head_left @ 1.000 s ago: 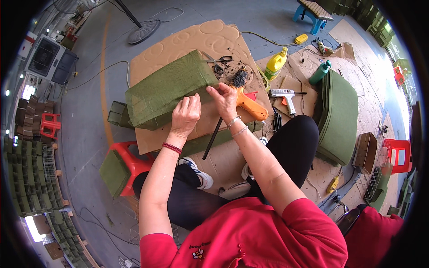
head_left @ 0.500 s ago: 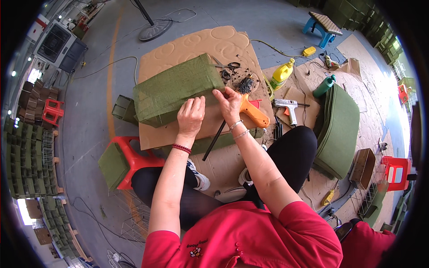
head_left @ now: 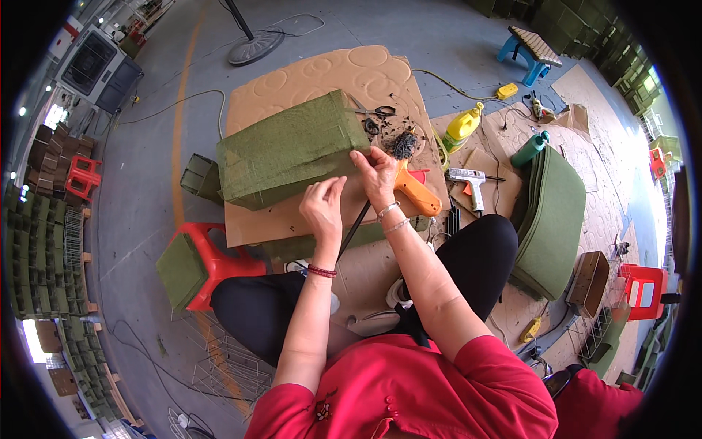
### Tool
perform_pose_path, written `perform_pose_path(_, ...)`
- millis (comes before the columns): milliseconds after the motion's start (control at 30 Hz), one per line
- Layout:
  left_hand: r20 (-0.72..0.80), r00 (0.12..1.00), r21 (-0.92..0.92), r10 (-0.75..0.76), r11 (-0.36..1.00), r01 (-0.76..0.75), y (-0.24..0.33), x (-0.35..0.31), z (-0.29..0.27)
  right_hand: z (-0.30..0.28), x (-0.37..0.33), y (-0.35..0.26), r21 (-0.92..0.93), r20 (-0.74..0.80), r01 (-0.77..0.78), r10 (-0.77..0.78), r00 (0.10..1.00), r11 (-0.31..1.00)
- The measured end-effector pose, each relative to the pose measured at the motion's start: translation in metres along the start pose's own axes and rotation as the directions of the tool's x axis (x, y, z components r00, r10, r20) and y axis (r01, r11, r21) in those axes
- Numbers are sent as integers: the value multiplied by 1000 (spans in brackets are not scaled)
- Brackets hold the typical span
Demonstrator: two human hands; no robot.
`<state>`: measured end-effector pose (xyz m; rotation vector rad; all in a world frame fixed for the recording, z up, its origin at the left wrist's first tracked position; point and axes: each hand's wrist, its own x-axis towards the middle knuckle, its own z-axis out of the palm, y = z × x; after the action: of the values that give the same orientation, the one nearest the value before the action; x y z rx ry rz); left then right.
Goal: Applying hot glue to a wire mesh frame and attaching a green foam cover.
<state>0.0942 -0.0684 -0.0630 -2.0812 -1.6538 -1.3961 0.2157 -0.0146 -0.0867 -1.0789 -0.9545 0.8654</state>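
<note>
A long green fabric-covered box [head_left: 289, 143] lies at a slant on a cardboard sheet [head_left: 292, 80] before me. At its near right corner is my right hand [head_left: 376, 179], thumb and fingers closed on the edge of the covering. My left hand [head_left: 324, 211] is off the box, nearer to me, its fingertips pinched together. Whatever it may hold is too small to make out. An orange-handled glue gun [head_left: 417, 192], its front caked in black residue, lies just right of my right hand. Partly behind my left wrist runs a thin black stick [head_left: 356, 225].
Black-handled scissors [head_left: 382, 111] lie behind the box. To the right are a yellow bottle [head_left: 462, 128], a white glue gun [head_left: 472, 183], a green bottle [head_left: 530, 148] and stacked green felt sheets [head_left: 552, 219]. A red stool [head_left: 212, 263] stands at left, a blue-legged stool [head_left: 528, 55] far right.
My left hand has come away from the box's near edge, moving toward me and slightly right. My right hand stays at the corner of the box.
</note>
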Motion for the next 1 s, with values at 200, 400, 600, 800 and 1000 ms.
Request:
perform_pose_path(200,680,534,-651,-502,-79,755,-11,19,29,-2,-3,-7,23,27,-10,10,1000,1000)
perform_pose_path(400,732,434,-628,-524,-273,729,6,19,46,-4,0,-2,26,48,-24,22,999,999)
perform_pose_path(600,497,478,-755,-724,-90,649,18,22,56,-11,3,-3,24,93,-15,13,996,1000)
perform_pose_path(800,480,496,-744,-724,-37,667,18,24,55,-27,15,-45,-306,-95,-41,13,995,951)
perform_pose_path(1000,541,493,-733,-681,-94,674,19,25,53,22,51,-55,-635,226,577,-591,775,514)
